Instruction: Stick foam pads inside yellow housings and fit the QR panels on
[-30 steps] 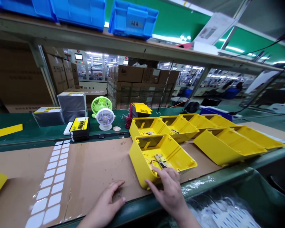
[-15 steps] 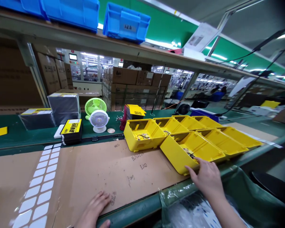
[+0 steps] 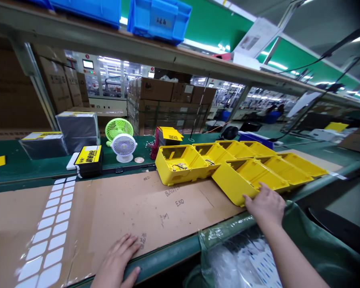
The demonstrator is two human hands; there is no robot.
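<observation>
My left hand (image 3: 118, 258) lies flat on the cardboard sheet (image 3: 114, 218) at the bench's front edge, fingers slightly spread, holding nothing. Off to the right, my right hand (image 3: 267, 206) grips the near rim of a yellow plastic bin (image 3: 232, 186), thumb outside and fingers over the edge. This bin heads the front row, close against the other yellow bins (image 3: 274, 170). Behind it runs a second row; its leftmost yellow bin (image 3: 175, 176) holds small parts with dark wires. The inside of the gripped bin is mostly hidden by its wall and my hand.
A white fan (image 3: 124, 147) and a green fan (image 3: 119, 129) stand at the back, right of black boxes with a yellow label (image 3: 88, 155). White stickers (image 3: 56, 228) run down the cardboard. A green bag (image 3: 208, 248) with clear plastic hangs at the front. Blue bins (image 3: 159, 20) sit overhead.
The gripped yellow bin has shifted right and away along the bench with my right hand, and the wired parts inside it are now mostly out of sight. My left hand stays flat on the cardboard.
</observation>
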